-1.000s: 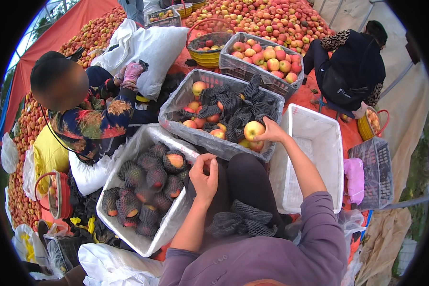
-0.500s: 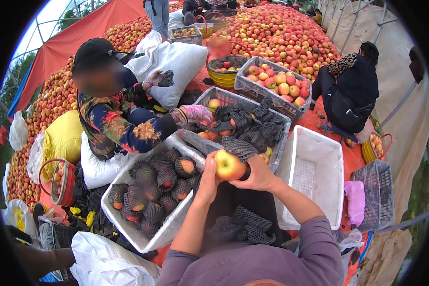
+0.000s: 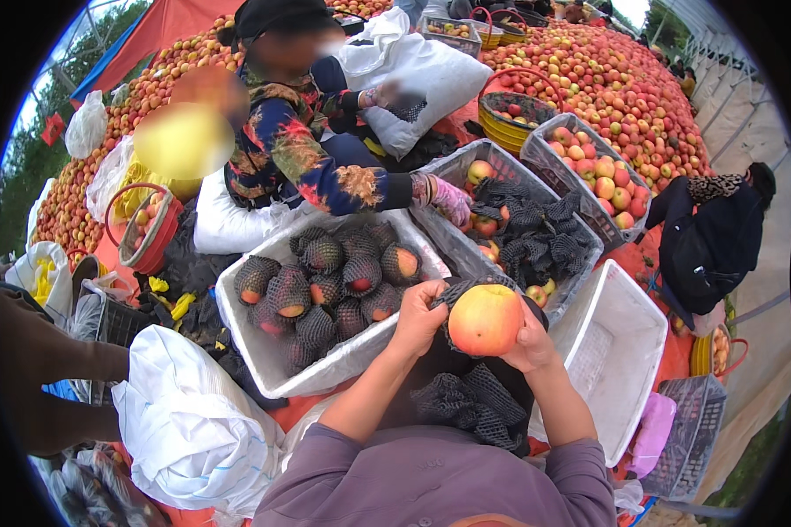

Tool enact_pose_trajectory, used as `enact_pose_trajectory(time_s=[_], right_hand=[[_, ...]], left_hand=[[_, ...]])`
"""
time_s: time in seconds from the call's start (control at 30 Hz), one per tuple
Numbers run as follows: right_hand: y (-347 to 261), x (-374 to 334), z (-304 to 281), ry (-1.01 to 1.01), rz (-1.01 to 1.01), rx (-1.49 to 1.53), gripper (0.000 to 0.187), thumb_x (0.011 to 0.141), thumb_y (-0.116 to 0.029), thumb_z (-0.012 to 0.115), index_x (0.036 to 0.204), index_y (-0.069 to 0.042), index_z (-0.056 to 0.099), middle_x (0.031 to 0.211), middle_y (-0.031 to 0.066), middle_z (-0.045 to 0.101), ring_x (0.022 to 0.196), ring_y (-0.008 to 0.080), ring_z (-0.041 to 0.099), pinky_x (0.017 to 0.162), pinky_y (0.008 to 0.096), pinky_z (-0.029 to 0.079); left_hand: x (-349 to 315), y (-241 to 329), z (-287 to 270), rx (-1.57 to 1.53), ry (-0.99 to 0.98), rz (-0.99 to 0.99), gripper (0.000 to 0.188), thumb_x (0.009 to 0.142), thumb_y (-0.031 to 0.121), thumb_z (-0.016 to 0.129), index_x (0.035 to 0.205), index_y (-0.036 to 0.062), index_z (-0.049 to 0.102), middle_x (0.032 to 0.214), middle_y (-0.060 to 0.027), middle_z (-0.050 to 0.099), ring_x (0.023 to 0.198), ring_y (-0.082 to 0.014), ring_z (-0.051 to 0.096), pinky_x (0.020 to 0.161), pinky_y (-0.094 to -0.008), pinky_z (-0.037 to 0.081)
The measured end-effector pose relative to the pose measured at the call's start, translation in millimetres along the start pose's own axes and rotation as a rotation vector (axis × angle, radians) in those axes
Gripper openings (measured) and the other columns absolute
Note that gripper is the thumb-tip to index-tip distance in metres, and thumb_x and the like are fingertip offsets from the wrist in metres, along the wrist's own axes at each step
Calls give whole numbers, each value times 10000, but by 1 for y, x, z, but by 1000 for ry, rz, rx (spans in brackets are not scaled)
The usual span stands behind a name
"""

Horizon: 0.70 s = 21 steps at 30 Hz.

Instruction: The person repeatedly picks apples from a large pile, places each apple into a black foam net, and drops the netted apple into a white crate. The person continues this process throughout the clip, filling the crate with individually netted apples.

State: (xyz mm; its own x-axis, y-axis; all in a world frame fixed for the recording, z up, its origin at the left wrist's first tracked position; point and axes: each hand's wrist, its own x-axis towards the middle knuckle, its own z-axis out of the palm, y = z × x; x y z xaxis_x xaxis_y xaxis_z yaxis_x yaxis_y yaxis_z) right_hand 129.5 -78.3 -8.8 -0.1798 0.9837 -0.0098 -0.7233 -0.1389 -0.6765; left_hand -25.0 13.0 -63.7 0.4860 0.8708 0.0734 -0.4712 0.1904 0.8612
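A yellow-red apple [image 3: 484, 321] is held up before my chest. My right hand [image 3: 531, 341] is closed round its right side. At its upper left my left hand [image 3: 419, 318] pinches a black foam net sleeve [image 3: 453, 293], which lies against the back and left of the apple; how far it covers the far side is hidden. On my lap rests a heap of loose black net sleeves [image 3: 473, 404]. A lined white crate [image 3: 277, 386] to my left holds several apples in nets [image 3: 325, 290].
Ahead, a grey crate [image 3: 580, 294] contains apples and nets; a co-worker's gloved hand [image 3: 453, 203] reaches into it. A white crate [image 3: 646, 351] stands at my right. A white sack [image 3: 185, 422] lies left. A large apple pile [image 3: 589, 79] is behind.
My view has swung left, so the scene sits farther right. My left hand has gone from the apple to the net sleeve, while my right hand now grips the apple's right side.
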Motion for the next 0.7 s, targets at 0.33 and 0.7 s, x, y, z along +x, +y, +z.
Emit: enact_pose_trajectory(time_s=[0.33,0.7], right_hand=[[16,41,8,269,-724,-1206,685,586,-15,728,1207,-92,450,1306,158,427,1178,300,465,987,383,385],[-25,9,-55,518,-424,-1261,660,740,-166,694,1314,-63,384,1318,151,448,1224,282,445,1021,369,347]], left_hand=[[-14,54,5,196,82,280,617,701,237,751,1191,25,441,1172,-123,470,1094,-273,478,938,-382,387],[195,-24,-179,327,500,-166,615,708,341,741,1141,-10,481,990,-133,574,847,-204,568,744,-325,473]])
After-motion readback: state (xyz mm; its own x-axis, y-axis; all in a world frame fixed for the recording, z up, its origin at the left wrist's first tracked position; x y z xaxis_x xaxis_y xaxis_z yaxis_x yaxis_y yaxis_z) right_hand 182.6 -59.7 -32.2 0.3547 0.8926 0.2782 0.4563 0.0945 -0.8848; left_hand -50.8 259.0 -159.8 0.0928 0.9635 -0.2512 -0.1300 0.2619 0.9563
